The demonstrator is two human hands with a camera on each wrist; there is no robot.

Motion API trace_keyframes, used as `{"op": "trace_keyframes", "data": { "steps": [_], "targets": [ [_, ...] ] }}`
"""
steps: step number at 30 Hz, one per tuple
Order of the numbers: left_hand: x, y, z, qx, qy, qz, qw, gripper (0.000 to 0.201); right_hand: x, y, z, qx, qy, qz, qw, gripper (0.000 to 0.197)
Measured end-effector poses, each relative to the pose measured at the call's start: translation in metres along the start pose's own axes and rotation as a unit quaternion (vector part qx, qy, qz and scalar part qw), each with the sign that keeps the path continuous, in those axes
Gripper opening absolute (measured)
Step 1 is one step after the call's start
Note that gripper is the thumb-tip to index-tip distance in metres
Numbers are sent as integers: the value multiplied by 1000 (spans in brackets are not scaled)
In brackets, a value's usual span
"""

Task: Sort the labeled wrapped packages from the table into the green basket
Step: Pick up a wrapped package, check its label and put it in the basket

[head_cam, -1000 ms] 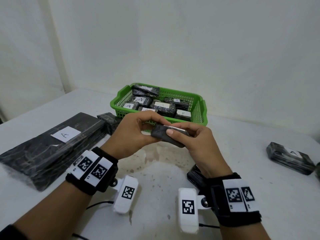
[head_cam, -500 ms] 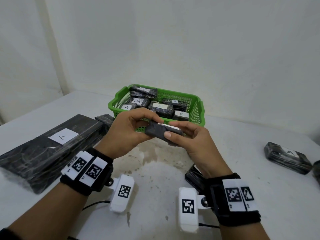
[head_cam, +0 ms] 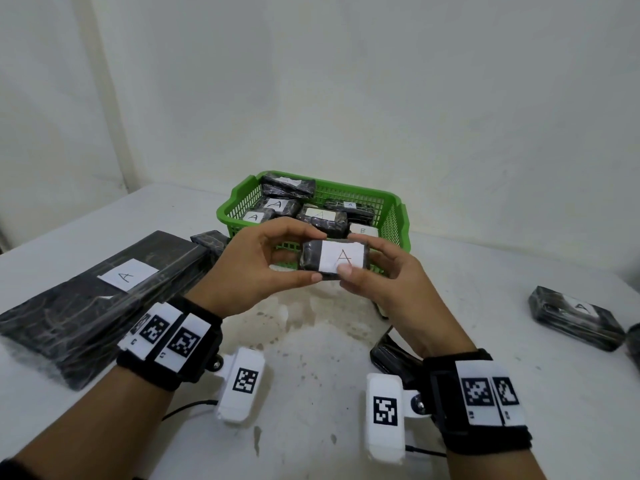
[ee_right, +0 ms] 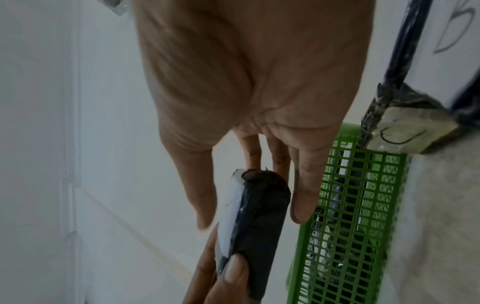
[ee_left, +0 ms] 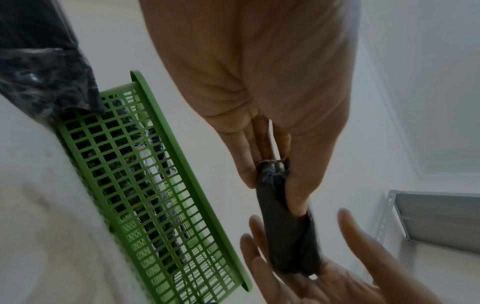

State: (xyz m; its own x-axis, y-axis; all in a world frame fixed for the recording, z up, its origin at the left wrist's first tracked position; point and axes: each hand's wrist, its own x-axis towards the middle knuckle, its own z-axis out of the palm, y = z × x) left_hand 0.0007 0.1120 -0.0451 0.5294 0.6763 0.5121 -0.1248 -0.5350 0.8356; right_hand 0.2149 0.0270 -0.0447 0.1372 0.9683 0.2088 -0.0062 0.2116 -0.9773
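Your left hand (ee_left: pixel 259 86) reaches down the frame, fingers and thumb pinching the near end of a small black plastic-wrapped package (ee_left: pixel 285 232) seen edge-on. Your right hand (ee_left: pixel 324 273) cups its far end from below, fingers spread. Left of them stands the green lattice plastic basket (ee_left: pixel 155 185), dark bundles showing through its wall, a large black wrapped bundle (ee_left: pixel 39 67) touching its upper corner.

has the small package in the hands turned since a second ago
Yes. The package has tipped up so its white A label now faces the camera, where only its edge showed before; it remains in front of the green basket.
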Motion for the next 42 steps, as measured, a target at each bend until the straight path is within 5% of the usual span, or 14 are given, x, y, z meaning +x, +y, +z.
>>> {"op": "trace_keyframes", "data": {
  "steps": [3,7,13,20,25,31,42],
  "targets": [
    [-1,0,3,-1,-17,14,1000,48,0,-2,3,39,23,18,999,29],
    [-1,-1,5,-8,-25,3,1000,49,-2,-2,5,17,30,8,999,17],
    [0,1,1,-10,15,7,1000,47,1,-4,3,66,27,25,997,29],
    [-1,0,10,-4,-12,16,1000,47,0,1,11,24,41,-4,999,37],
    [-2,-1,15,6,-22,17,1000,45,-1,4,14,-42,57,-28,997,25],
    [-1,-2,8,13,13,22,1000,44,0,-4,4,57,47,26,997,21],
    [-3,2,9,30,3,14,999,48,-3,-10,2,-9,51,-78,996,33]
  ]
}}
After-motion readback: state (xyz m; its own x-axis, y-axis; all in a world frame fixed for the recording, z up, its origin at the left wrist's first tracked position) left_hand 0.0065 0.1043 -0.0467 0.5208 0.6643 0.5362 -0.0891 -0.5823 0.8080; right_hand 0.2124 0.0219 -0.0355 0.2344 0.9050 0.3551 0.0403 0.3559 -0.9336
